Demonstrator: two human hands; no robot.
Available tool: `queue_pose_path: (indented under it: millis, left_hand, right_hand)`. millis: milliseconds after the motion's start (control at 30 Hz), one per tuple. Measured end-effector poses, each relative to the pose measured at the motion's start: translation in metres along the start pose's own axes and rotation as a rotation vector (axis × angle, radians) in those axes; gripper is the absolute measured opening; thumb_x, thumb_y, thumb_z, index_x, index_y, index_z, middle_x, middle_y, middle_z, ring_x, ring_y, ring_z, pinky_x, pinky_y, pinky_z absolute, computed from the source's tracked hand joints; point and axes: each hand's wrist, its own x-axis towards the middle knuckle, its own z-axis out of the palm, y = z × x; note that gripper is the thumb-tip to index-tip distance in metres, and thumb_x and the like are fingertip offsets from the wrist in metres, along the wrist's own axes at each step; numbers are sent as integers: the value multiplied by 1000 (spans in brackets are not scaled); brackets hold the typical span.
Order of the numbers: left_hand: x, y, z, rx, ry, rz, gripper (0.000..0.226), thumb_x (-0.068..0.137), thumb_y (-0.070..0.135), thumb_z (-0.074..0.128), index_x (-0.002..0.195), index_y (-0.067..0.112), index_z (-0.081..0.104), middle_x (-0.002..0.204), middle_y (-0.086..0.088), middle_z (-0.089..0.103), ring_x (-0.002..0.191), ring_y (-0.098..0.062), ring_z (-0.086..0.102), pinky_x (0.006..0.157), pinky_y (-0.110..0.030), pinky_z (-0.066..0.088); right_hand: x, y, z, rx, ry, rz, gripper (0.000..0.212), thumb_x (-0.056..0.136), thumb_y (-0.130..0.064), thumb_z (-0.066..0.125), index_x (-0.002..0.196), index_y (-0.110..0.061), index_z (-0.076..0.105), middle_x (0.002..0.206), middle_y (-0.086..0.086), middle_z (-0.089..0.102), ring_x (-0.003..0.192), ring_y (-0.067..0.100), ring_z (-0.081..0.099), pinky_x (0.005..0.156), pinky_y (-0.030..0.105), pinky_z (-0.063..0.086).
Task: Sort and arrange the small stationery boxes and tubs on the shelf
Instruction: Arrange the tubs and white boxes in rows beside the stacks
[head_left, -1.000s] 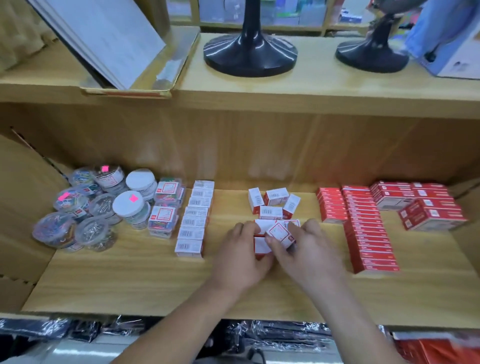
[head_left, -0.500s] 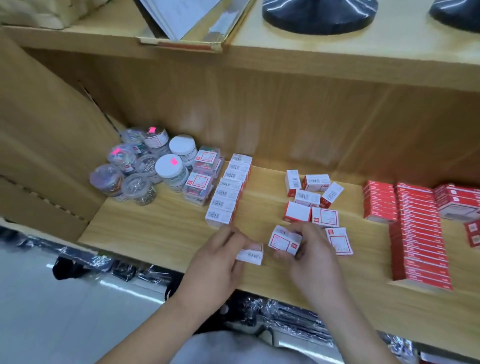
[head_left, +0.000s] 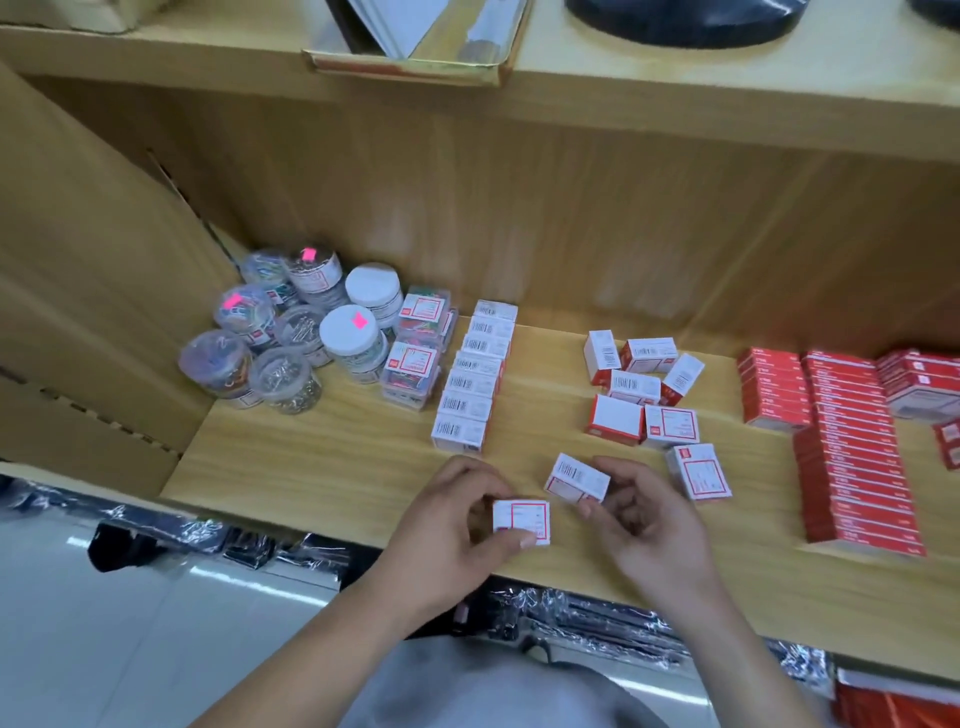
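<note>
Two small white-and-red boxes are in hand above the front part of the wooden shelf (head_left: 337, 457). The left hand (head_left: 457, 525) pinches the red-framed box (head_left: 521, 522) between thumb and curled fingers, its label facing up. Just beside it, the right hand (head_left: 644, 519) has its fingers clamped on the barcode box (head_left: 576, 478), which is tilted. The two boxes are close together but not touching.

Behind the left hand, a column of barcode boxes (head_left: 475, 382) runs towards the back of the shelf, its nearest box just beyond the knuckles. Behind the right hand lie the loose boxes (head_left: 644, 384), turned at different angles, some on their sides. A single box (head_left: 698, 470) lies label-up just beside the right hand's far side. Further right, long rows of red boxes (head_left: 852, 452) reach almost to the front edge.

Left of the column sit clear clip boxes (head_left: 415, 358) stacked in two piles. Beyond them, the round tubs (head_left: 280, 332) crowd the back left corner, some with white lids and pink stickers. A cardboard panel (head_left: 78, 312) closes off the shelf's left side.

On the upper shelf (head_left: 727, 88) a gold tray (head_left: 410, 62) and a black round base (head_left: 680, 21) show at the top. Plastic-wrapped packs (head_left: 597, 618) hang below the front edge.
</note>
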Motion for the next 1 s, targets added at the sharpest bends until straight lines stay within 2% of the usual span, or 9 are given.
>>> queue_pose_path:
  millis: [67, 200, 367, 500, 567, 700, 767, 900, 1000]
  left_hand:
    - [-3, 0, -5, 38, -31, -68, 39, 71, 42, 85, 96, 37, 55, 92, 15, 64, 83, -8, 62, 74, -29, 52]
    - [3, 5, -17, 270, -159, -19, 49, 80, 46, 71, 125, 42, 51, 108, 20, 62, 100, -3, 59, 89, -20, 47]
    - [18, 28, -42, -162, -41, -59, 24, 76, 27, 75, 96, 27, 61, 81, 2, 69, 74, -23, 63, 71, -41, 54]
    - [41, 30, -73, -222, 90, -9, 33, 74, 22, 74, 103, 31, 61, 84, 5, 68, 77, -21, 63, 73, -39, 52]
    - [52, 27, -90, -144, 99, 1, 38, 79, 29, 71, 115, 35, 62, 90, 13, 67, 76, -8, 62, 72, -32, 50]
    - [76, 20, -120, 81, 158, 125, 28, 80, 20, 68, 102, 35, 60, 99, 15, 64, 86, -10, 64, 76, -40, 55]
    - [87, 22, -129, 155, 177, 161, 30, 80, 14, 69, 100, 35, 61, 97, 20, 59, 90, -7, 60, 78, -37, 54]
    - [109, 28, -133, 266, 211, 224, 30, 78, 16, 77, 100, 34, 65, 89, 24, 59, 88, -4, 57, 77, -27, 48]
    - [128, 26, -125, 237, 166, 148, 26, 78, 13, 74, 96, 30, 66, 91, 13, 62, 82, -7, 63, 74, -36, 54]
  right_hand:
    - [0, -7, 4, 40, 17, -3, 37, 80, -9, 82, 110, -26, 70, 76, 5, 67, 64, 12, 56, 61, 27, 47]
    - [4, -17, 5, 136, 58, 31, 29, 82, -7, 79, 107, -21, 73, 80, 4, 69, 65, 9, 53, 64, 19, 47]
    - [9, -36, 11, 116, 70, 56, 30, 81, 0, 79, 100, -22, 75, 80, 3, 70, 65, 13, 56, 64, 17, 48]
    - [44, -78, 30, 35, 104, -31, 30, 83, -4, 78, 103, -25, 72, 75, -16, 67, 66, 9, 60, 66, 14, 50]
    - [73, -100, 42, -38, 108, -104, 27, 84, -10, 78, 103, -28, 70, 75, -21, 66, 65, 5, 60, 65, 12, 49]
    - [127, -124, 69, -114, 95, -122, 25, 83, -14, 80, 96, -32, 69, 85, -3, 73, 64, 7, 61, 62, 14, 47]
    - [147, -120, 76, -198, 106, -141, 21, 82, -16, 81, 95, -29, 72, 83, 0, 73, 68, 13, 65, 64, 19, 49]
    - [165, -110, 84, -343, 161, -117, 26, 80, -11, 79, 104, -19, 74, 88, 2, 72, 68, -3, 62, 65, 3, 42]
    - [163, -107, 93, -235, 244, -48, 30, 80, -11, 81, 99, -23, 59, 91, 1, 69, 71, 1, 65, 75, 22, 53]
